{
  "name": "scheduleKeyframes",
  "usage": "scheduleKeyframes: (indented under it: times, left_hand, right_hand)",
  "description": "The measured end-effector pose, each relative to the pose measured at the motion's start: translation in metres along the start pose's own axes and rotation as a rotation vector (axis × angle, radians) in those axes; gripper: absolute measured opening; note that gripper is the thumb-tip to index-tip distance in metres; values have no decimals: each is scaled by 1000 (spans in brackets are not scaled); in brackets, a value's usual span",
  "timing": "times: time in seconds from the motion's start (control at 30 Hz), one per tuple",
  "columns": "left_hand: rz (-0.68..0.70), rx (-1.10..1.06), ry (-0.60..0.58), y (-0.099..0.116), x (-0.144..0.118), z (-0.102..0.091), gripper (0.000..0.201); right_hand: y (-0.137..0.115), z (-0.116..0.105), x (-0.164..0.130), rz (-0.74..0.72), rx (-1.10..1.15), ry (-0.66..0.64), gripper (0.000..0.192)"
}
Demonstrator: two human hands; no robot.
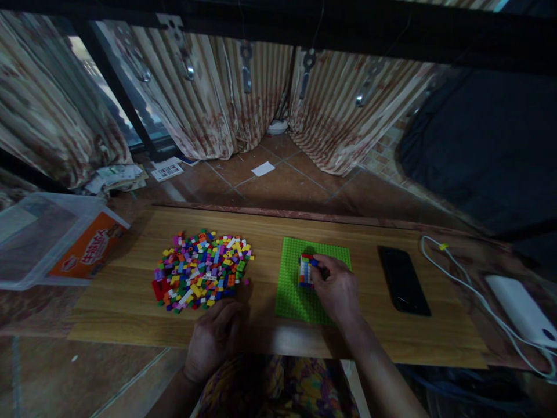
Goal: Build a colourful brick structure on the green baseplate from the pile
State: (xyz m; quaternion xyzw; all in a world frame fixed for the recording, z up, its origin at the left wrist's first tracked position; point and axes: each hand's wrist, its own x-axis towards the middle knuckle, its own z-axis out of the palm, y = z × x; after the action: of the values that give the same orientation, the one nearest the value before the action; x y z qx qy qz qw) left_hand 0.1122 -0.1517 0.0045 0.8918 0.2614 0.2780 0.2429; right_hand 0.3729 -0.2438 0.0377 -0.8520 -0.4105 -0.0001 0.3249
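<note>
A small block of toy bricks (305, 271) in red, white, blue and green stands on the green baseplate (289, 302). My right hand (342, 290) reaches over the plate from the right, its thumb and fingers closed around a blue toy brick (314, 263) at the block's upper right edge. Its fingertips partly cover the block. At the table's front edge, my left hand (215, 331) rests with curled fingers, just below a large pile of loose toy bricks (202, 270) in many colours. Whatever its fingers may hold is hidden.
The wooden table (261, 337) carries a black phone (404, 280) right of the plate. A clear plastic box (56, 200) with an orange label stands at the left. To the right lie a white power bank (520, 307) and a white cable (467, 284). Curtains (209, 98) hang behind.
</note>
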Motion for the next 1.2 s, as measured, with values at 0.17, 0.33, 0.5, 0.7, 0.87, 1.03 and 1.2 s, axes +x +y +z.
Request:
scheduleKeyframes:
  times: [0.17, 0.33, 0.5, 0.7, 0.87, 1.03, 1.2]
  left_hand:
    - [14, 5, 13, -1, -1, 1, 15]
    - [14, 11, 7, 0, 0, 1, 14]
    - [4, 9, 17, 0, 0, 1, 14]
    - [-10, 4, 0, 1, 0, 0, 14]
    - [-17, 14, 3, 1, -1, 0, 15]
    - [-25, 20, 1, 3, 0, -1, 14]
    - [-22, 13, -9, 4, 1, -1, 13]
  right_hand:
    - [0, -2, 1, 79, 19, -38, 26]
    - [-3, -4, 6, 88, -15, -91, 18]
    - [-5, -2, 10, 32, -51, -107, 19]
    - [-3, 0, 11, -1, -57, -80, 19]
    - [0, 0, 10, 16, -6, -83, 23]
    - [4, -5, 8, 63, 81, -80, 26]
    - [11, -11, 10, 32, 35, 39, 30]
